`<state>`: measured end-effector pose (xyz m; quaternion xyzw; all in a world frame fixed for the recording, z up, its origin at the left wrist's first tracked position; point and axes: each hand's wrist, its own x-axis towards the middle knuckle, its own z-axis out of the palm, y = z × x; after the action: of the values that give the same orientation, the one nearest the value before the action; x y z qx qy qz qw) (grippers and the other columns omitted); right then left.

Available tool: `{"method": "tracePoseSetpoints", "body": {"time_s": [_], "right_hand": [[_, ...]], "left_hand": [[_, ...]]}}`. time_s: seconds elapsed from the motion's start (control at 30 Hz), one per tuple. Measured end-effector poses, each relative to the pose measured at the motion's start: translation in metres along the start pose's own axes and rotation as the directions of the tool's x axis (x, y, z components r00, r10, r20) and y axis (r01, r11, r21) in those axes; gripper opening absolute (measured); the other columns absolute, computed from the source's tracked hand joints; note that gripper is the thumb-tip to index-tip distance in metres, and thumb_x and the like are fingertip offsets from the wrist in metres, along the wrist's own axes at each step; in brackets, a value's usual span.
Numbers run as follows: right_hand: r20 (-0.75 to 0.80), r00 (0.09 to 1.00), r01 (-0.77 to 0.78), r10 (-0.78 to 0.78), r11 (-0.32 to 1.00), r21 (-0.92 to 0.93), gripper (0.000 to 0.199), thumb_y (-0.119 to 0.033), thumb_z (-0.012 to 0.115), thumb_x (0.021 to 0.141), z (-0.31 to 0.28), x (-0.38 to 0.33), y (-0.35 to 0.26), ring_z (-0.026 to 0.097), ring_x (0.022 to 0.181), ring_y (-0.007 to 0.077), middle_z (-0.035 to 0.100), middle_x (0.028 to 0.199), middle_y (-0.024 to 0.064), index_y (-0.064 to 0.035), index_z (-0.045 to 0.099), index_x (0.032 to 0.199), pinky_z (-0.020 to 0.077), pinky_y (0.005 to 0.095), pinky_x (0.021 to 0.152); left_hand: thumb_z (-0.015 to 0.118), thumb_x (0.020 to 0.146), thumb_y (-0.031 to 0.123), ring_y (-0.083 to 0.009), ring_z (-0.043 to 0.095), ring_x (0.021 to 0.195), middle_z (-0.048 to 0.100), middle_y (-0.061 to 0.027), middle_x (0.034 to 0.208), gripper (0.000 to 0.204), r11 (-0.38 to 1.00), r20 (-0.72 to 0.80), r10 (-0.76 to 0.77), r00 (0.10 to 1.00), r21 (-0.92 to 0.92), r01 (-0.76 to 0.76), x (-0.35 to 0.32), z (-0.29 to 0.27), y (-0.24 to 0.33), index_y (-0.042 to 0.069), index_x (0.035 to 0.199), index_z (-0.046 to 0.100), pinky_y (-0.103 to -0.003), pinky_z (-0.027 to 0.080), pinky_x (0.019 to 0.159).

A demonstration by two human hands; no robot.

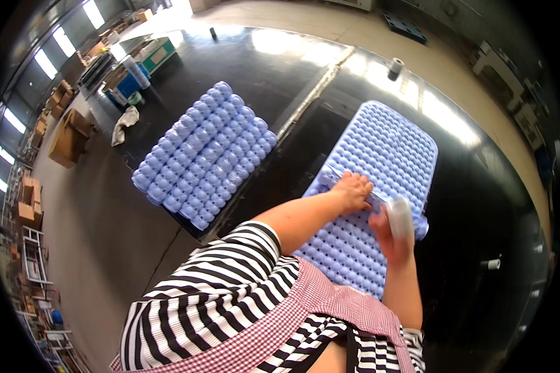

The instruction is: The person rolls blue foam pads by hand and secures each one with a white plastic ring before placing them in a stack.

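Observation:
A light-blue bumpy mat (389,146) lies on the black table in front of me, its far part flat. Across its middle runs a raised folded or rolled band, and more of the mat spreads toward my body. My left hand (353,191) is on this band, its fingers bent and closed over it. Just to its right, my right hand (387,235) grips a whitish translucent roll (400,216), which looks like clear film or tape. Motion blurs this hand and the roll. The mat's near end is partly hidden by my arms and apron.
Several rolled blue bumpy mats (205,149) lie side by side at the left table edge. A white cloth (126,124), boxes and rolls sit at the far left corner. A small roll (395,68) stands at the far edge; a white one (493,265) lies at right.

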<state>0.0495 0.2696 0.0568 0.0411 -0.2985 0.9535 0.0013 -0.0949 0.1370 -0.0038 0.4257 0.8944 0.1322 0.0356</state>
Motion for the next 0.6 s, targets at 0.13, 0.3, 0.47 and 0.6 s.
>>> {"method": "tracePoseSetpoints", "body": {"time_s": [0.13,0.3,0.47,0.6], "right_hand": [[-0.228,0.972,-0.177,0.052,0.799,-0.575,0.023,-0.017,0.064,0.096,0.016,-0.085,-0.019,0.071,0.082,0.0231,0.072,0.093,0.0146,0.0021,0.070,0.107,0.0587,0.0377,0.078],[-0.615,0.715,-0.597,-0.333,0.169,-0.784,0.009,-0.007,0.067,0.087,-0.074,-0.191,-0.071,0.068,0.080,0.0182,0.069,0.087,0.0093,-0.0002,0.066,0.093,0.0572,0.0332,0.074],[-0.779,0.528,-0.756,-0.339,0.230,-0.612,0.009,-0.007,0.060,0.086,-0.135,-0.282,-0.088,0.063,0.063,0.0176,0.063,0.079,0.0103,0.0003,0.060,0.091,0.0527,0.0307,0.053],[-0.795,0.492,-0.723,-0.356,0.341,-0.600,0.010,-0.009,0.056,0.090,-0.120,-0.268,-0.083,0.062,0.056,0.0171,0.064,0.078,0.0118,0.0010,0.058,0.090,0.0490,0.0291,0.047]], "left_hand": [[0.071,0.087,0.055,-0.0320,0.059,0.115,0.064,-0.0129,0.115,0.056,0.999,-0.046,0.036,0.998,0.016,-0.036,-0.007,0.002,-0.005,0.009,0.117,0.064,-0.047,0.042,0.096],[0.081,0.080,0.049,-0.0338,0.066,0.100,0.068,-0.0138,0.101,0.057,0.990,-0.312,-0.068,0.948,-0.142,0.024,-0.066,-0.050,-0.008,0.007,0.115,0.064,-0.047,0.046,0.092],[0.078,0.085,0.049,-0.0423,0.069,0.097,0.070,-0.0203,0.107,0.060,0.814,-0.267,-0.580,0.770,-0.230,0.533,-0.172,-0.088,-0.051,0.007,0.124,0.059,-0.053,0.054,0.082],[0.073,0.090,0.048,-0.0462,0.067,0.098,0.068,-0.0247,0.113,0.060,0.667,-0.269,-0.735,0.622,-0.127,0.734,-0.251,-0.044,-0.115,0.005,0.126,0.053,-0.055,0.053,0.082]]}}
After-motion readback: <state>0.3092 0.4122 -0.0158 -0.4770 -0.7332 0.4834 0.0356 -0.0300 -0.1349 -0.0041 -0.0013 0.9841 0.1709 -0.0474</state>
